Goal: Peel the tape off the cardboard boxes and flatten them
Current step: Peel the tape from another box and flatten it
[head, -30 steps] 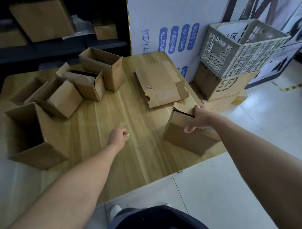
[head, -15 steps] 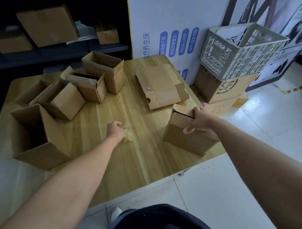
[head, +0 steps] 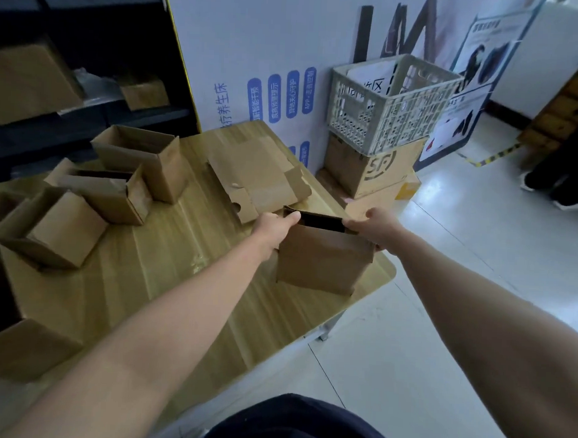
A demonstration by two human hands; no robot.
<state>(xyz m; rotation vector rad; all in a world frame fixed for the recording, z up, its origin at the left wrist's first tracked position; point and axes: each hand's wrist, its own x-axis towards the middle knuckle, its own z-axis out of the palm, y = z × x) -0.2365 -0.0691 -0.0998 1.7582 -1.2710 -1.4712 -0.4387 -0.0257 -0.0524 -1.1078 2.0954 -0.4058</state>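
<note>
Looks like the flatten step now, not peeling. Holding the small cardboard box (head: 322, 259) upright at the near right corner of the table (head: 167, 280), top open. Gripping its left top edge with the left hand (head: 274, 229), thumb and fingers pinched on the rim. Clamping the right top edge with the right hand (head: 376, 223), fingers wrapped round the far side and mostly hidden. Can't spot any tape on the faces in view; can't tell about the bottom. Probably calls for squeezing opposite corners together to collapse it, then dropping it on the flattened cardboard (head: 256, 178) just behind. Leaves a bunch of open boxes (head: 142, 161) over on the left to do.
</note>
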